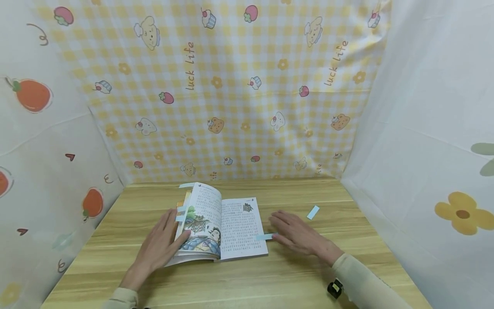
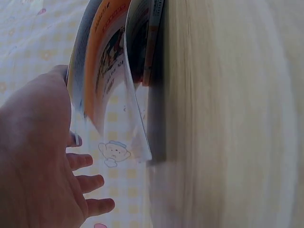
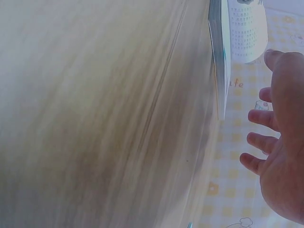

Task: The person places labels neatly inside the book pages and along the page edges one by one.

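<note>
An open book lies on the table, its left pages raised and curving. My left hand holds that left side, thumb on the illustrated page and fingers at the outer edge. In the left wrist view the left hand shows its fingers below the hanging pages. A pale blue paper strip lies across the right page's edge and sticks out past it. My right hand is beside it, thumb at the strip's outer end. In the right wrist view the right hand has its fingers loosely spread.
Another pale blue strip lies on the wooden table beyond the right hand. More pale blue strips stick out of the book's left side. A yellow checked cloth hangs behind the table. Near the right sleeve is a small black object.
</note>
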Available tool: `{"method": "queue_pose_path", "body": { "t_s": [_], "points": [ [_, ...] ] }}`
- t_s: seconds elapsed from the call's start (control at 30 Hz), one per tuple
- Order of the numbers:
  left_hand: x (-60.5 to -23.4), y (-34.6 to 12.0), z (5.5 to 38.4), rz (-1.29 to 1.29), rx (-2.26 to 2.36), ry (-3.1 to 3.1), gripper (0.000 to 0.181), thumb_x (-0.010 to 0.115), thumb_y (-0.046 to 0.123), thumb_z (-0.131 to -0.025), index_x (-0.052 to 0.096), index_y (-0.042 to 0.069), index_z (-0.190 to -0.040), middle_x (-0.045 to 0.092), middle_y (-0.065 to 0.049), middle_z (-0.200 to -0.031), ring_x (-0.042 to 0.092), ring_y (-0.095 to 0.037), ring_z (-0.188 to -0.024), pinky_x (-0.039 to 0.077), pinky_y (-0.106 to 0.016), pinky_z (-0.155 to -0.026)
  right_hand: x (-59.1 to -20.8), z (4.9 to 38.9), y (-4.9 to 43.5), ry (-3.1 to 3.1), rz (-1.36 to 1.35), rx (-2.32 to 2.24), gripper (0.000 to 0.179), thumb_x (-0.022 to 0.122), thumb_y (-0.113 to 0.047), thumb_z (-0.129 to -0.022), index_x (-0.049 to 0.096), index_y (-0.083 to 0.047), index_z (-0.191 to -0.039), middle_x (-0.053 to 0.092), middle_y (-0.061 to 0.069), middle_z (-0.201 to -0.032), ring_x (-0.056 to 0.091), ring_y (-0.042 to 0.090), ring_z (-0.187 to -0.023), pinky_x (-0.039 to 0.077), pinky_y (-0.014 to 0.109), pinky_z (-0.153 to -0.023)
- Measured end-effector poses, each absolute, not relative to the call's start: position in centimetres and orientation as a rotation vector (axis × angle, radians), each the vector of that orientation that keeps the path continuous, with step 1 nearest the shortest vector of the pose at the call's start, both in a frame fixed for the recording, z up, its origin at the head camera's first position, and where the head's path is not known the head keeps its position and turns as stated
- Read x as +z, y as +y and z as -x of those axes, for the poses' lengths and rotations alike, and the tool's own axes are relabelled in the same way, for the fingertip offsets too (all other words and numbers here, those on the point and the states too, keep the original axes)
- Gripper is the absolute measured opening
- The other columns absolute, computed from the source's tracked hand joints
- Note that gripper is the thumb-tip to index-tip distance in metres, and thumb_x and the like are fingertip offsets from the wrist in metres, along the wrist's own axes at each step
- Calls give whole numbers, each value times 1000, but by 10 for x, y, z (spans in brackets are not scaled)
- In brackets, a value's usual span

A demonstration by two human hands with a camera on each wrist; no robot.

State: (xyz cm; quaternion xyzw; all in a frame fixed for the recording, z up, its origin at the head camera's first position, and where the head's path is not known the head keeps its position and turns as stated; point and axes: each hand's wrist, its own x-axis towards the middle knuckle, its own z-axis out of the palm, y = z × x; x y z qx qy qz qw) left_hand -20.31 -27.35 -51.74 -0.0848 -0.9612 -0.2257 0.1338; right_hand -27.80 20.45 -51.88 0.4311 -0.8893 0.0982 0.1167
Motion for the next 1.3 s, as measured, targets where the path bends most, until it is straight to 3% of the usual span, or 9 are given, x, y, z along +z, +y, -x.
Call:
{"method": "queue_pose_path", "body": {
  "t_s": [0.2, 0.3, 0.63, 1.0, 1.3],
  "points": [
    [-518, -281, 201, 198, -759, -2812, 87, 50, 59, -118, 20, 7, -181, 26, -34, -183, 41, -67, -158, 49, -86, -112, -519, 279, 207, -2630, -1237, 310, 59, 61, -40, -117, 56, -6, -165, 58, 19, -169, 53, 45, -160, 49, 66, -128],
    [-517, -284, 201, 140, -805, -2866, 87, 42, 63, -118, 18, 7, -181, 24, -34, -184, 41, -69, -157, 52, -87, -105, -520, 280, 207, -2626, -1234, 308, 59, 61, -40, -117, 55, -6, -165, 58, 19, -169, 53, 45, -160, 49, 66, -129],
    [-517, -288, 201, 62, -858, -2986, 94, 31, 67, -119, 14, -2, -179, 18, -37, -184, 28, -69, -163, 39, -92, -117, -523, 283, 209, -2619, -1236, 310, 58, 61, -38, -117, 55, -5, -165, 58, 22, -169, 54, 47, -159, 49, 66, -128],
    [-515, -285, 202, 33, -879, -3060, 96, 27, 72, -117, 12, 0, -180, 36, -38, -177, 42, -65, -159, 49, -82, -114, -523, 285, 212, -2588, -1238, 309, 57, 62, -33, -117, 57, -1, -162, 60, 25, -166, 55, 50, -156, 50, 67, -126],
    [-514, -280, 205, 41, -883, -2997, 95, 30, 68, -119, 15, -4, -178, 29, -38, -180, 34, -64, -164, 39, -84, -124, -523, 285, 214, -2578, -1231, 293, 56, 64, -33, -116, 59, 0, -161, 60, 26, -165, 56, 50, -155, 51, 67, -125]
  ]
}}
